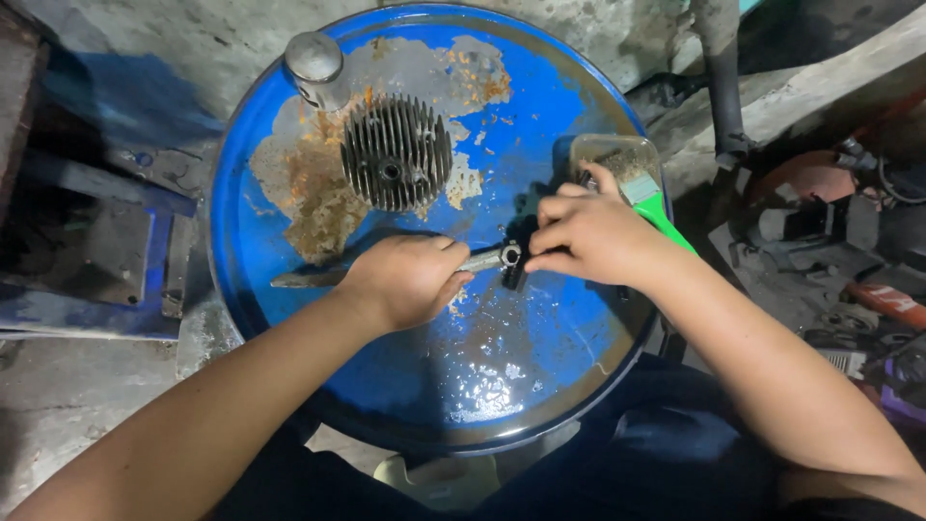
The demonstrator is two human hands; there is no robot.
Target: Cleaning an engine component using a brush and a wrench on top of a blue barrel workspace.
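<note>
on the rusty top of a blue steel drum, both hands meet over a small metal part. the left hand is closed in a fist around a long metal tool, its fingers curled tight about the shaft so that the flat end sticks out to the left and the ringed end pokes out to the right; the grip looks meant to hold the shaft steady. the right hand comes in from the other side, fingers pressed together and pinching a small dark piece just at that ringed end, apparently to hold it in line with the shaft. what exactly the dark piece is, i cannot tell. behind the right hand lies a brush with a green handle, resting in a shallow clear tray within easy reach. farther back on the drum sit a finned cylinder head and a grey piston, set well apart from the hands.
</note>
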